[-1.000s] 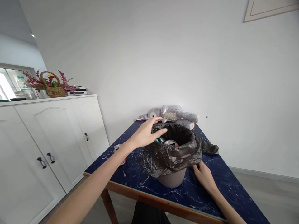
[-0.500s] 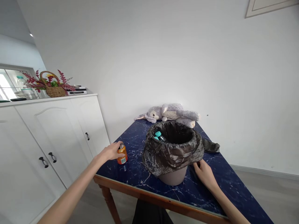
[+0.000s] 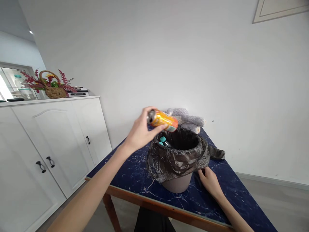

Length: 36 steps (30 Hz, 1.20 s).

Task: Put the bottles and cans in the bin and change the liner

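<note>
Gripped in my left hand (image 3: 142, 130) is an orange drink can (image 3: 165, 120), tipped on its side with the opened top facing left. It hangs over the left part of a trash can (image 3: 177, 184) lined with a black plastic bag (image 3: 180, 162). Inside the bag, bottles with teal caps (image 3: 163, 139) show near the left wall. My right hand (image 3: 209, 182) rests on the table at the bin's right side, close under the bag's edge. Its fingertips are partly hidden by the bag, so I cannot tell whether they hold anything.
The bin stands on a blue marble-patterned table (image 3: 130, 175) with a wooden edge. Behind it lies a grey plush rabbit (image 3: 193, 120), partly covered by the can and hand. At left, a white cabinet (image 3: 58, 129) carries a flower basket (image 3: 56, 92).
My left hand has lifted the orange can off the table, carried it right and tilted it over the bin. My right hand stays beside the bin.
</note>
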### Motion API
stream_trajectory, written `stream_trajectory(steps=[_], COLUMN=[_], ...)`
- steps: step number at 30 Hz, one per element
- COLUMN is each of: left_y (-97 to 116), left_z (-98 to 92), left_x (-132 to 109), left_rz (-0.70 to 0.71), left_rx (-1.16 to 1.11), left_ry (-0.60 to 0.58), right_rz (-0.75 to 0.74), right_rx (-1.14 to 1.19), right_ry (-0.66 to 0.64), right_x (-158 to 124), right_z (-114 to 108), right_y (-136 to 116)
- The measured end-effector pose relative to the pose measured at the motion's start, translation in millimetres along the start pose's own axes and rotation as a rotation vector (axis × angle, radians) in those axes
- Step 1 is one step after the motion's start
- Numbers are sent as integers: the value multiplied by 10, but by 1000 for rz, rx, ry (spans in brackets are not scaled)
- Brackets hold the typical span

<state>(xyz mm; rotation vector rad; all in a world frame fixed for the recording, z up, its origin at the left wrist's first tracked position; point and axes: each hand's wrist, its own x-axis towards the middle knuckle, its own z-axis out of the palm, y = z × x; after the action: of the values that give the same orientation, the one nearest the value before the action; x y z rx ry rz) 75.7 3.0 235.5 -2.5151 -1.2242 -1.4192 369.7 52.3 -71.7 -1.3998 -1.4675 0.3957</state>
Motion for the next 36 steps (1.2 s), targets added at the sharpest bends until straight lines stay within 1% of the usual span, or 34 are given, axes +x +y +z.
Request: stream_trajectory(steps=[2, 4, 5, 6, 7, 8, 11, 13, 15, 16, 17, 19, 21, 22, 25, 28, 31, 36], left_y=[49, 5, -38, -90, -147, -207, -399, -536, -686, -771, -865, -1085, -1342, -1477, -1857, -2132, -2289, -2405], left_z=[199, 370, 433, 477, 502, 507, 440, 363, 295, 273, 262, 273, 324, 360, 483, 584, 639, 659], left_x=[60, 96, 108, 115, 118, 114, 54, -37, -171, -253, -346, -564, -825, -968, -1416, -1781, -1970, -2028], left_rz=[-10, -38, -56, -69, -74, -72, -83, -179, -309, -366, -409, -446, -447, -457, -529, -592, -594, -564], left_rx=[27, 41, 34, 17, -5, -29, -105, -154, -171, -156, -121, 16, 205, 257, 369, 478, 544, 589], left_ry=[-173, -318, -369, -394, -385, -343, -126, -4, 52, 51, 26, -92, -264, -316, -398, -441, -469, -497], right_rz=[-3, -7, -9, -11, -12, -13, -17, -21, -26, -29, -33, -41, -50, -53, -61, -66, -66, -60], right_rx=[-3, -6, -8, -8, -8, -8, -2, 3, 6, 6, 6, 5, 3, 2, -2, -4, -5, 4], right_ry=[3, 4, 4, 3, 2, 3, 6, 7, 9, 10, 11, 13, 16, 16, 13, 10, 9, -9], right_x=[1, 5, 8, 11, 15, 18, 22, 20, 17, 16, 15, 14, 13, 13, 13, 17, 18, 13], right_z=[1, 3, 5, 7, 9, 11, 17, 18, 19, 20, 21, 23, 25, 25, 24, 23, 20, 4], right_y=[4, 9, 11, 12, 13, 14, 15, 16, 18, 19, 19, 19, 17, 16, 13, 14, 13, -6])
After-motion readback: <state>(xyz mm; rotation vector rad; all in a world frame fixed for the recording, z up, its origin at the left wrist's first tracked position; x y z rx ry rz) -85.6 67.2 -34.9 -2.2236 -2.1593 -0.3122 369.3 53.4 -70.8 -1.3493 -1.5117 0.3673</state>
